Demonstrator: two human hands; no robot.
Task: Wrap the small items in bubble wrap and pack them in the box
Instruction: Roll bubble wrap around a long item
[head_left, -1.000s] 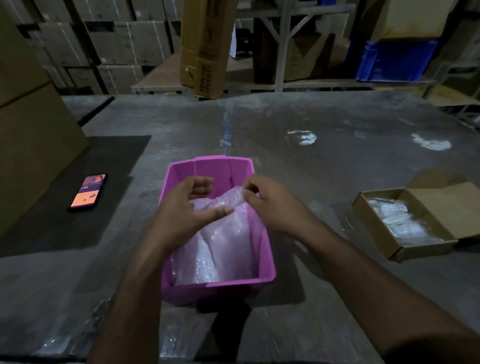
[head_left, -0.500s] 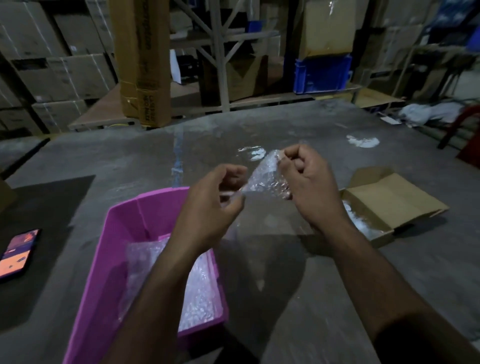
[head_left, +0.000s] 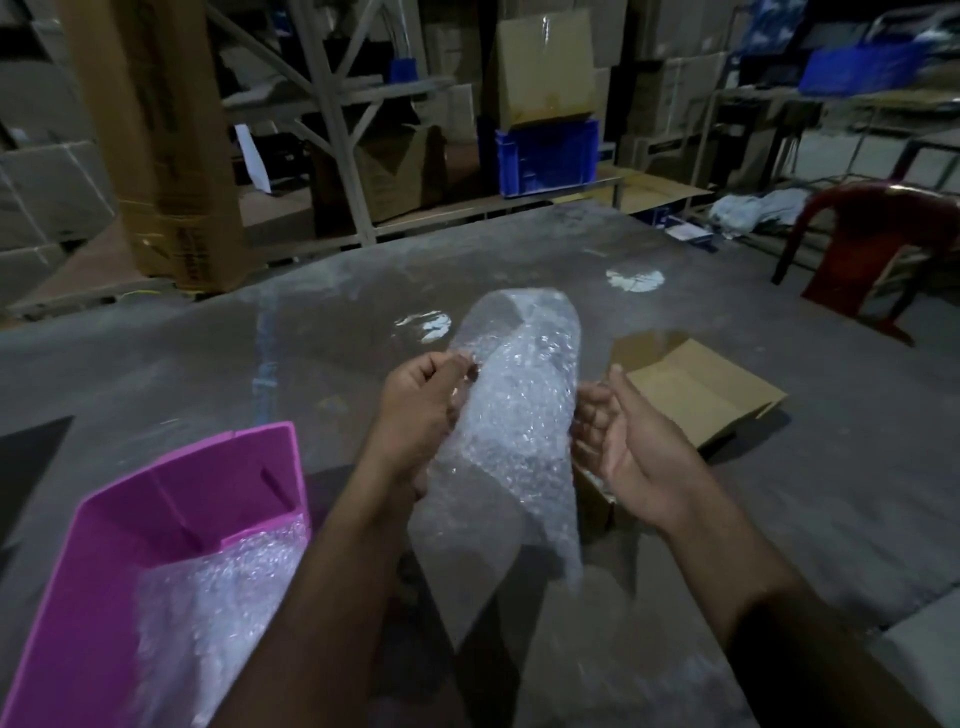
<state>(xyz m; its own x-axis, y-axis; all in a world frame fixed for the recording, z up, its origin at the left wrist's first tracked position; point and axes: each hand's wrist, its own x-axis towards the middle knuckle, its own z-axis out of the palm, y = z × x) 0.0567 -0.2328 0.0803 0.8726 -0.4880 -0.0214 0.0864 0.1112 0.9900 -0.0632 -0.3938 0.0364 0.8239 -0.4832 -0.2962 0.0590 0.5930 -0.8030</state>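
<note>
Bubble wrap sheet (head_left: 519, 415) hangs in the air above the grey table (head_left: 208, 353), held up between both hands in the head view, its top edge curled over and its lower end trailing down toward the near table edge; the left hand (head_left: 421, 410) pinches the sheet's left edge between thumb and curled fingertips, just left of the sheet; the right hand (head_left: 628, 441) sits at the sheet's right edge, palm turned up and fingers loosely spread, its fingertips touching or just behind the wrap, though whether they grip it cannot be told; the cardboard box (head_left: 696, 389) lies open on the table just right of the sheet, behind the right hand, one flap folded out flat, its inside mostly hidden by that hand; the pink bin (head_left: 171, 499) stands on the table to the lower left of the sheet, beside the left forearm, with more bubble wrap (head_left: 218, 587) lying inside it; beyond the sheet, past the table's far edge, stand a tall carton (head_left: 161, 140), a blue crate (head_left: 545, 156) on metal shelving, and, far right of the sheet, a red chair (head_left: 878, 239).
</note>
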